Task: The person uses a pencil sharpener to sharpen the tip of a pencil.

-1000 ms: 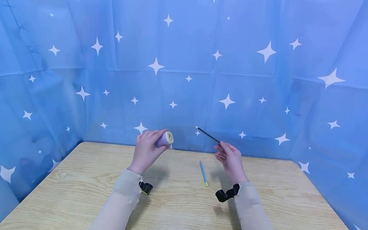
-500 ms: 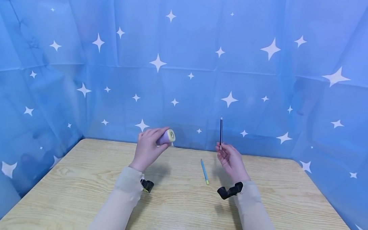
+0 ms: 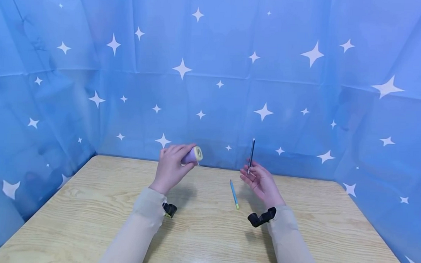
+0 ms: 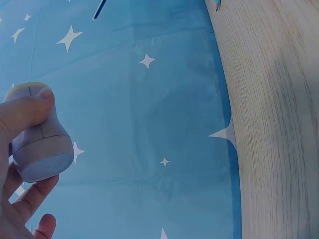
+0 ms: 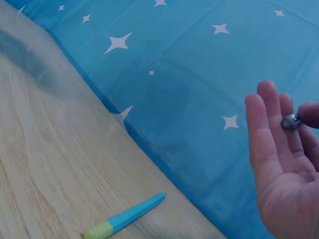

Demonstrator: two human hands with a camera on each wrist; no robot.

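Note:
Above the far part of the table, my left hand (image 3: pixel 169 169) grips a lavender pencil sharpener (image 3: pixel 192 155), its pale yellow end with a round hole turned to the right. The left wrist view shows the thumb pressed on the side of the sharpener (image 4: pixel 44 144). To the right, my right hand (image 3: pixel 263 184) pinches a dark pencil (image 3: pixel 252 152) near its metal-capped end, its pale tip pointing up. The other fingers of the right hand (image 5: pixel 281 184) are spread. A blue pencil (image 3: pixel 234 194) with a yellow-green end lies on the table between the hands.
The wooden table (image 3: pixel 199 239) reaches back to a blue curtain (image 3: pixel 213 42) with white stars, which also runs along both sides. A black wrist camera (image 3: pixel 262 217) sits on the right cuff, and another black camera (image 3: pixel 170 210) on the left.
The dark pencil has swung from pointing up and left to nearly upright in my right hand, whose other fingers have spread. My left hand with the sharpener has barely moved.

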